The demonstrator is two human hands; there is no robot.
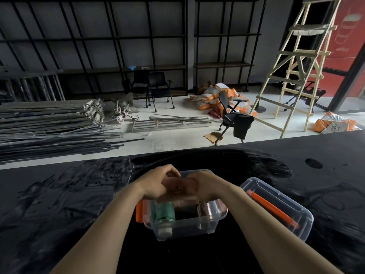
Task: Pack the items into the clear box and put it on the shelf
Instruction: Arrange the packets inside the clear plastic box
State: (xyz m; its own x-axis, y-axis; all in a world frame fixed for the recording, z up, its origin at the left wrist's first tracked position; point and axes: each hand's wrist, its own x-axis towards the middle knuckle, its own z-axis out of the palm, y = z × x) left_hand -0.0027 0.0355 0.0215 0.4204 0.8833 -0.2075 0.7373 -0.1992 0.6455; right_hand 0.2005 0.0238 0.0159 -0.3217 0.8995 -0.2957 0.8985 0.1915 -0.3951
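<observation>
A clear plastic box (183, 228) with an orange latch stands on the black table (59, 204) in front of me. Inside it lie a green-labelled bottle (165, 214) on the left and a clear roll-like item (212, 211) on the right. Over the box's far half, my left hand (158, 181) and my right hand (205, 184) together grip a tan packet (180, 189) with dark print. Its lower edge sits inside the box. The box's clear lid (276, 206) with an orange handle lies upside down to the right.
Beyond the table's far edge the floor holds metal bars (49, 131), black chairs (235, 117), orange sacks (213, 95) and a wooden ladder (296, 62). Black shelving (118, 46) lines the back wall.
</observation>
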